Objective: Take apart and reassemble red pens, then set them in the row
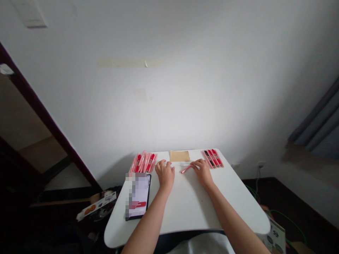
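Both my hands rest on a small white table (190,208). My left hand (164,173) lies knuckles up with its fingers curled, and I see nothing in it. My right hand (202,171) has its fingertips pinched on a pink pen part (185,169) that points left. A thin white piece (185,164) lies just beyond it. A pile of several pink and red pens (143,163) sits at the back left. A row of several red and black pens (212,158) lies at the back right. A tan card (179,156) lies between the two groups.
A dark tablet (138,196) lies on the table's left side by my left forearm. The table stands against a white wall. A box and clutter (96,206) sit on the floor at the left, and green cable (280,215) at the right.
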Motion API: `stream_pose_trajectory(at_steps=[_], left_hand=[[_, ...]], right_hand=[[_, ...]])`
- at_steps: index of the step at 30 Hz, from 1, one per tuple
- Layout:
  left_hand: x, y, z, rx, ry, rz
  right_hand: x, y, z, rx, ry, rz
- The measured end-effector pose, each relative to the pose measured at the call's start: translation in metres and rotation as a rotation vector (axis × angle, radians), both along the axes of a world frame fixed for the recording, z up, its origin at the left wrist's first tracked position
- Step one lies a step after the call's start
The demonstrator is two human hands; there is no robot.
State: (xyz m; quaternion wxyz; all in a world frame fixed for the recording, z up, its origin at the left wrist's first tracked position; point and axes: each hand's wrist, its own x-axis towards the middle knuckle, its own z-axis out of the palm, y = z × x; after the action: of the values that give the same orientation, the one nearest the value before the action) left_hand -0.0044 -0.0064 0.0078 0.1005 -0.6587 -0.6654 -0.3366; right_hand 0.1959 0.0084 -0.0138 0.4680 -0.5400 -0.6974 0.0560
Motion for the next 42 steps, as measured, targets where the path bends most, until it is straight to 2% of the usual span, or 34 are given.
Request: stream_pose_trajectory(at_steps=[7,25,42], left_hand=[[-0.001,-0.003,0.005,-0.048,0.050,0.090],[-0.002,-0.006,0.011,-0.086,0.081,0.199],[0.000,-0.001,0.007,-0.016,-0.131,0.052]], right_hand=[[0.001,0.001,0.000,-0.006,0.001,-0.006],[0.001,0.002,-0.003,-0.005,0.017,-0.004],[0.002,0.000,0.001,0.002,0.018,-0.007]])
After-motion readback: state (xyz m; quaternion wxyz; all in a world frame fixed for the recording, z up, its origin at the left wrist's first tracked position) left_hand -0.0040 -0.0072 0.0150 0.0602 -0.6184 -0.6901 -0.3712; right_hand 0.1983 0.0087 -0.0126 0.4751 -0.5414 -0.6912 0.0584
